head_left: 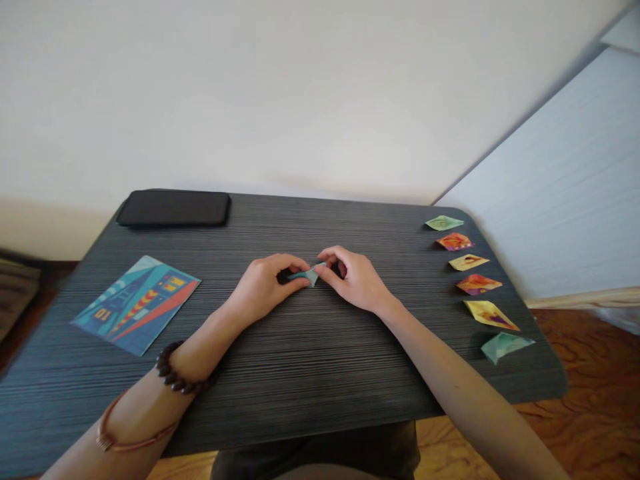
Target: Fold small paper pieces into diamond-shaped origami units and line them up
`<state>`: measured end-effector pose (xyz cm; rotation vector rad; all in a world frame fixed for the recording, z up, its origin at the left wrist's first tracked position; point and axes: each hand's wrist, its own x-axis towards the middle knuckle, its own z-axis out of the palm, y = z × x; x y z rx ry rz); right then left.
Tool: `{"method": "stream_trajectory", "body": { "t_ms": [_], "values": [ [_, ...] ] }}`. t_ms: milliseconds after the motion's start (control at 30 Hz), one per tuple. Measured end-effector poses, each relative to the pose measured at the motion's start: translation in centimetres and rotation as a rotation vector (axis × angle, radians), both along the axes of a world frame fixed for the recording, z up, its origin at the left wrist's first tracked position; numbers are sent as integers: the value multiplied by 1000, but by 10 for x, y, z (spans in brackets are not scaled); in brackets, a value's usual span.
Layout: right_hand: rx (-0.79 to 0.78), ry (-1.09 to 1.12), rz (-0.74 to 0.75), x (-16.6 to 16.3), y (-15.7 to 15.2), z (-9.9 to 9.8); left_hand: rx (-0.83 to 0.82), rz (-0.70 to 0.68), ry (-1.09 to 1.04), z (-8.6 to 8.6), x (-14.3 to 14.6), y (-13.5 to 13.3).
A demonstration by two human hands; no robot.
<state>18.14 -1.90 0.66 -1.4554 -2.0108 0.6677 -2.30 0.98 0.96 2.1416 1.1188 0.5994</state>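
Observation:
A small piece of folded teal paper [312, 276] is held between my two hands, just above the middle of the dark table. My left hand [270, 283] pinches its left end between thumb and fingers. From the other side, my right hand [353, 277] grips the right end with thumb and curled forefinger. Part of the paper is hidden behind the fingers. A beaded bracelet [175, 373] and a thin brown bangle [113, 433] sit on my left forearm.
Several folded paper pieces, among them a green one [444, 223] and a yellow one [493, 315], form a column along the table's right side. On the left lie a patterned paper square [140, 303] and a black rectangular case [174, 208]. A wall [300, 100] stands behind the table [320, 373].

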Motion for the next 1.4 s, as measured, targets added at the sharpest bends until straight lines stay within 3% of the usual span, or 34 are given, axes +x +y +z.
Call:
{"method": "stream_trajectory", "body": {
  "t_ms": [133,267,533,700,900,1400],
  "values": [
    [-11,121,55,-2,-3,0,-62,76,-39,4,0,0],
    [5,231,40,0,-8,0,-105,27,-27,3,0,0],
    [55,8,172,-2,-9,3,-131,-131,-42,7,1,-2],
    [-7,72,323,5,-5,3,-275,-198,-17,9,-4,1],
    [-36,74,373,10,-5,7,-338,-294,-2,11,-9,4],
    [41,3,265,1,-10,2,-203,-111,-37,10,5,-6]
  ]
}}
